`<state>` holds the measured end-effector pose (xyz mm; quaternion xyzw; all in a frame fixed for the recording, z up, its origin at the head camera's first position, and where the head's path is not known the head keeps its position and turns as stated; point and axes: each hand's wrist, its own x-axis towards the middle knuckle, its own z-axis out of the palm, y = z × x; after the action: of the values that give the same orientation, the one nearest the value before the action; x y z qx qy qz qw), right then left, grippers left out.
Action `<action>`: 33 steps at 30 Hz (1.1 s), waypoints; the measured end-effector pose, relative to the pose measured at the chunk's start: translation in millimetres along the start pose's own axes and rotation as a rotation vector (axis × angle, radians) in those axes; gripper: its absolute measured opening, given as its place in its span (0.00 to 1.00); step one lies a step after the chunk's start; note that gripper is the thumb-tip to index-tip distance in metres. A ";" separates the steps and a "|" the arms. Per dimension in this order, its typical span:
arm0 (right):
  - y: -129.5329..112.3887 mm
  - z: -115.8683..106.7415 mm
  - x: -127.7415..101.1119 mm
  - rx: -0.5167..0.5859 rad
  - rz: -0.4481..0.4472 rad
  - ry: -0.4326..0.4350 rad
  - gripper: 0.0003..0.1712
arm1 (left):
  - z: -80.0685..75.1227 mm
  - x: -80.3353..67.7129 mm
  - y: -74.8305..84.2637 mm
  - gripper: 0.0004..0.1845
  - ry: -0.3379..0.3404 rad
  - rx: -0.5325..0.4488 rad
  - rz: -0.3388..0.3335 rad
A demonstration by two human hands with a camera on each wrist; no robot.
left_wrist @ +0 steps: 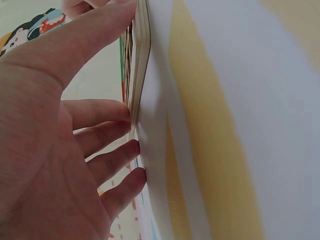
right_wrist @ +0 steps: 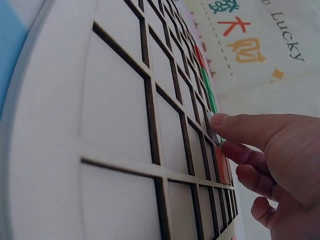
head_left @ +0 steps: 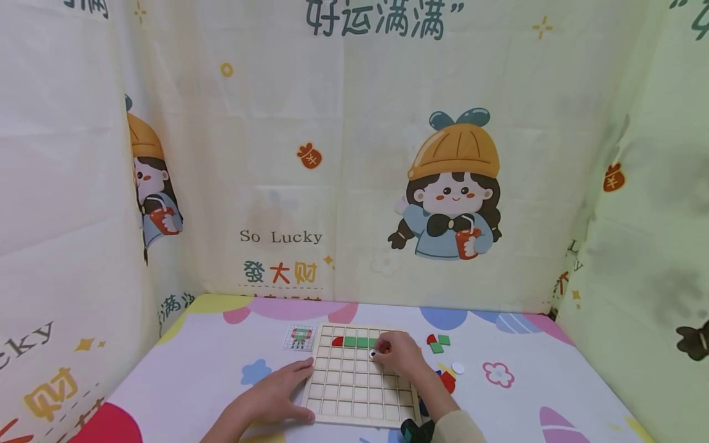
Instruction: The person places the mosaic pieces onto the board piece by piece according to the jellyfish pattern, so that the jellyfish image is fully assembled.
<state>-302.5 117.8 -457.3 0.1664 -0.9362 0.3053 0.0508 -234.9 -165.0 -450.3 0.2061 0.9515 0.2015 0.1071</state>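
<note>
While my left hand [head_left: 277, 394] is lying flat, steadying the pale wooden grid board [head_left: 354, 387] low in frame on the bench, my right hand [head_left: 400, 355] is pinching a small red tile [right_wrist: 222, 167] over its top row.

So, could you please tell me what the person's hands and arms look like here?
Both hands are bare, with no gloves or rings visible. The right hand comes out of a beige sleeve, with a dark device beside the wrist. The left hand and its forearm show no sleeve.
</note>
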 end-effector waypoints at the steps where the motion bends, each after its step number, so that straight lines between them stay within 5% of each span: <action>1: -0.1 -0.3 -0.3 0.010 -0.007 0.000 0.06 | 0.2 -0.2 -0.1 0.51 0.000 0.002 -0.002; 13: 11.2 -8.1 -8.0 0.050 -0.009 0.053 0.05 | 0.0 -0.4 -0.1 0.51 0.008 0.007 0.004; 33: 39.9 -44.3 -39.2 0.040 0.130 0.145 0.06 | -0.2 -1.0 -0.2 0.50 0.001 -0.005 0.011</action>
<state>-279.6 185.1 -451.3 0.0837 -0.9326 0.3380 0.0952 -234.2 -165.7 -450.1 0.2109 0.9500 0.2044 0.1061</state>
